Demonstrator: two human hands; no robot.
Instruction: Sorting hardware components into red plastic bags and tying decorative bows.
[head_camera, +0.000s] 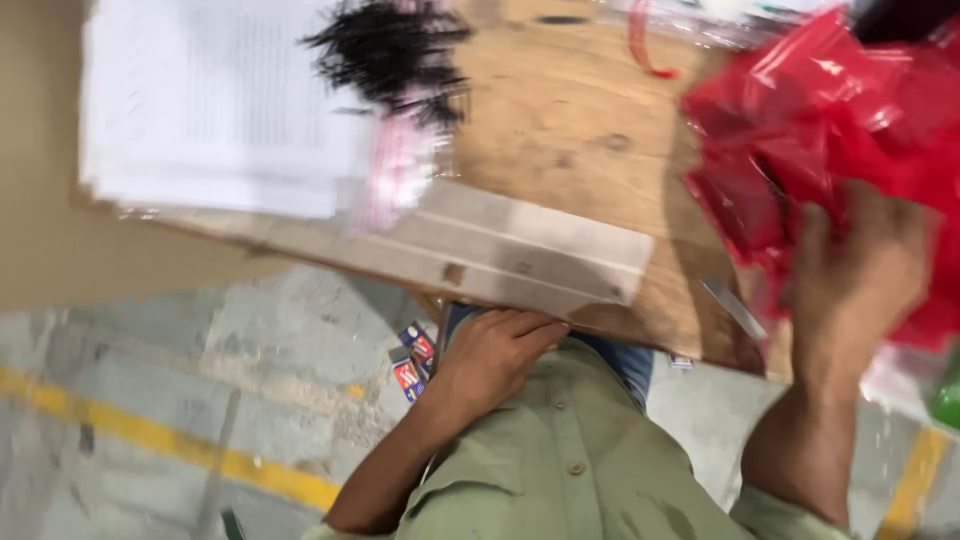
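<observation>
Wooden table (570, 130): worn top, pale taped strip along its near edge. The view is tilted and blurred.

Left hand (495, 355): at the near edge of the table, just under the taped strip, fingers curled in against the person's body. It lies on the green shirt (560, 470). Blur hides whether it holds anything; grip cannot be told.

Right hand (860, 275): raised at the table's right edge, back of the hand to the camera, pressed into the red bags (800, 120). Fingers are spread against the plastic; whether they pinch it cannot be told.

Red bags: a crumpled heap of glossy red plastic on the right end of the table, reaching the far right corner and overhanging the right edge.

Paper stack (220, 110): white printed sheets at the table's left end, overhanging the left corner.

Black fibres (390, 50): a dark tufted bundle at the far edge, just beside the paper stack, partly over a clear pinkish wrapper (400, 170).

Red loop (640, 45): thin, near the far edge, between the fibres and the bags.

Small packets (412, 362): red and blue, on the concrete floor (200, 370) below the near edge, close to the left hand.

Yellow line (150, 435): painted across the floor.
</observation>
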